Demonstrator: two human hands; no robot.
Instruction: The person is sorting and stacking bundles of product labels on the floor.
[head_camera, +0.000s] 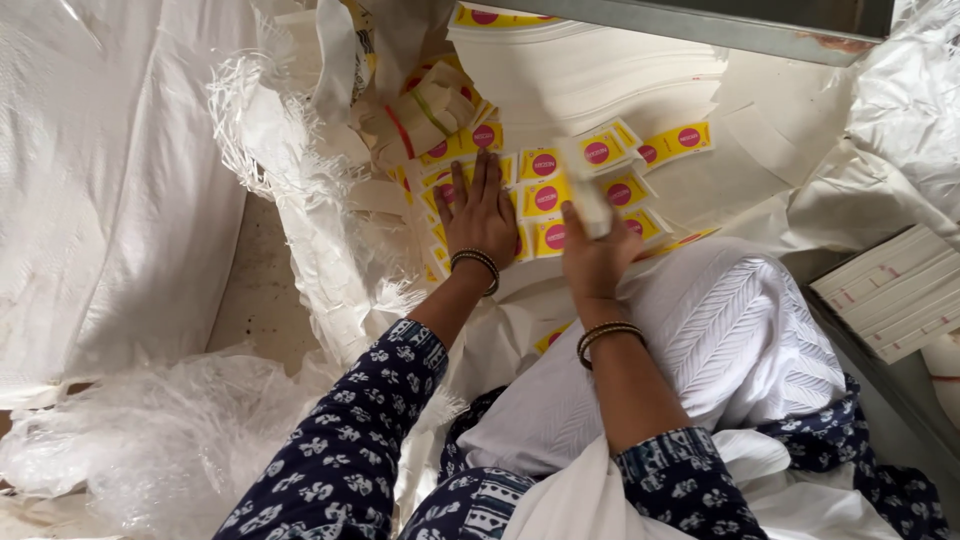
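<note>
Now, inside the torn-open white woven sack (270, 150), yellow labels with pink dots (545, 195) lie spread in rows, the left hand (482, 215) pressed flat with fingers together on those at ten o'clock, while the right hand (592, 255) pinches a blurred white strip (588, 195) rising toward twelve o'clock above them.

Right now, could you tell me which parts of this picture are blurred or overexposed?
Head view: the white stack in the right hand is motion-smeared; the left hand on the yellow labels is sharp; the white sacking at left is nearly blown out.
</note>
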